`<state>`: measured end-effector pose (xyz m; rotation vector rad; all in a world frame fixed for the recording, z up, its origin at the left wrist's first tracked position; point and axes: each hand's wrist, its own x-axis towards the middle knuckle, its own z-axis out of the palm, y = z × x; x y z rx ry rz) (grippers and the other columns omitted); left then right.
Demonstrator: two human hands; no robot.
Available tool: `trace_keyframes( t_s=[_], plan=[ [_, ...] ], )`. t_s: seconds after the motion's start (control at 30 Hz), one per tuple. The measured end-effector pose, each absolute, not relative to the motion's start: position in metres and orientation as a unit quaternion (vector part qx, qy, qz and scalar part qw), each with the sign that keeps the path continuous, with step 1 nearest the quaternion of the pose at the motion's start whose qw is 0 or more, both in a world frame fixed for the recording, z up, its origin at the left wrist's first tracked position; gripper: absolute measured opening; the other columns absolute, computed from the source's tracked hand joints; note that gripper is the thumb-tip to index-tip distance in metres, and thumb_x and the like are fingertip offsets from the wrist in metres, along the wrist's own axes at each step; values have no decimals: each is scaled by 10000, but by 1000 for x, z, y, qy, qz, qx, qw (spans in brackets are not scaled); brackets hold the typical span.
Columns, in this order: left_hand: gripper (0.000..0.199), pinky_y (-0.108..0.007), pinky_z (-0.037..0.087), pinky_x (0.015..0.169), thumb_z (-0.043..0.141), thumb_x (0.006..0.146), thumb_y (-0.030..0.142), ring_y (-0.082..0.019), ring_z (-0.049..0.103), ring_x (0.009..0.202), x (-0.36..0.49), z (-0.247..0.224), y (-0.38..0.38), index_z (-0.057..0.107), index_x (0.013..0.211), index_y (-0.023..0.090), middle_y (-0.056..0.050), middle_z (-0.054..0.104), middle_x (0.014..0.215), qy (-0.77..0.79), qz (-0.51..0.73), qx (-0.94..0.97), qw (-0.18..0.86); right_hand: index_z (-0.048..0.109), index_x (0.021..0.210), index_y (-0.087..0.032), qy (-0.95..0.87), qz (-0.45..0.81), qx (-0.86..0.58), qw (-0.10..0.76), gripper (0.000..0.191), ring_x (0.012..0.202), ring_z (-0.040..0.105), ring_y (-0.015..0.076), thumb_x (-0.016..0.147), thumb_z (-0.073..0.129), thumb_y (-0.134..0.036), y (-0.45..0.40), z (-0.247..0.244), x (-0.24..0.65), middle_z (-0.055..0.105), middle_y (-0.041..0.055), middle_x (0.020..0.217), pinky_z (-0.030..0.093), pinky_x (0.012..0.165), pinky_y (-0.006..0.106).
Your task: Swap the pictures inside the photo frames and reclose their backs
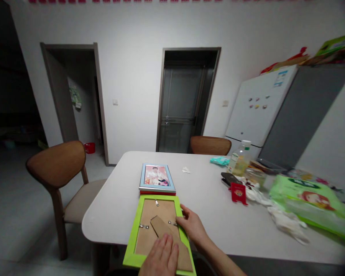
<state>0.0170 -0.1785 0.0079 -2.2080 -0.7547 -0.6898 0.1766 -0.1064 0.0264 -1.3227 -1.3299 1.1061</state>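
A green picture frame (132, 241) lies face down at the table's near edge, showing its brown backing board. Small metal clips (144, 227) sit along the backing, and a brown easel stand (163, 230) lies at a slant across it. My left hand (161, 256) rests with fingers stretched out flat on the stand and backing. At the frame's right side, my right hand (191, 224) grips the green edge, thumb on top and fingers round the outside. Just beyond, a light blue picture frame (142, 177) with a photo lies face up on something red.
On the white table (201, 214) are a crumpled tissue (186, 170), a teal packet (219, 161), a bottle (239, 158), a black phone-like item (229, 178), a red packet (238, 193) and a green wipes pack (307, 199). Wooden chairs (57, 165) stand left and behind.
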Motion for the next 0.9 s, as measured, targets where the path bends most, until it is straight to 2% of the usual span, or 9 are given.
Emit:
trace_keyframes(
  t_s=[0.17, 0.33, 0.47, 0.57, 0.67, 0.73, 0.9],
  plan=[
    [305, -259, 439, 806, 373, 825, 206, -193, 533, 995, 36, -20, -174, 489, 1098, 137, -69, 591, 1077, -329, -255, -860, 295, 535, 1063, -68, -635, 226, -634, 379, 507, 927, 543, 205, 568, 455, -144, -90, 9, 185, 600, 119, 1006, 375, 860, 301],
    [350, -296, 407, 849, 404, 816, 259, -210, 481, 1060, 47, -33, -170, 462, 1140, 141, -97, 551, 1130, -363, -225, -871, 242, 565, 1021, -54, -694, 109, -635, 320, 438, 940, 513, 203, 618, 419, -145, -85, 3, 182, 580, 138, 990, 339, 883, 287],
    [356, -324, 415, 858, 410, 803, 214, -229, 468, 1078, 51, -23, -168, 463, 1141, 116, -134, 516, 1161, -388, -205, -880, 182, 560, 1036, -64, -705, 94, -636, 298, 422, 961, 493, 192, 652, 410, -156, -81, 5, 182, 558, 136, 1025, 316, 895, 273],
    [393, -356, 402, 887, 436, 764, 174, -238, 435, 1109, 47, -5, -169, 457, 1151, 111, -148, 473, 1198, -408, -177, -893, 68, 565, 1034, -86, -719, 111, -629, 274, 425, 986, 480, 198, 641, 440, -185, -81, 11, 185, 537, 130, 1069, 310, 897, 273],
    [528, -404, 337, 946, 536, 677, 247, -266, 380, 1149, 28, 15, -167, 435, 1172, 94, -151, 418, 1244, -450, -166, -875, -67, 588, 999, -114, -746, 125, -605, 248, 423, 966, 489, 196, 597, 476, -182, -83, 19, 190, 539, 115, 1061, 334, 864, 250],
    [622, -434, 279, 973, 561, 642, 310, -288, 323, 1181, 8, 24, -161, 406, 1189, 58, -179, 362, 1277, -508, -185, -834, -111, 602, 974, -131, -758, 121, -594, 241, 407, 938, 500, 188, 591, 470, -166, -85, 21, 191, 548, 105, 1034, 349, 837, 238],
    [661, -372, 222, 1003, 520, 651, 314, -263, 250, 1220, -26, 21, -139, 357, 1205, -8, -206, 264, 1320, -595, -250, -745, -170, 634, 908, -135, -745, 86, -615, 243, 341, 881, 510, 184, 623, 448, -158, -84, 18, 185, 566, 104, 941, 359, 800, 243]
  ],
)
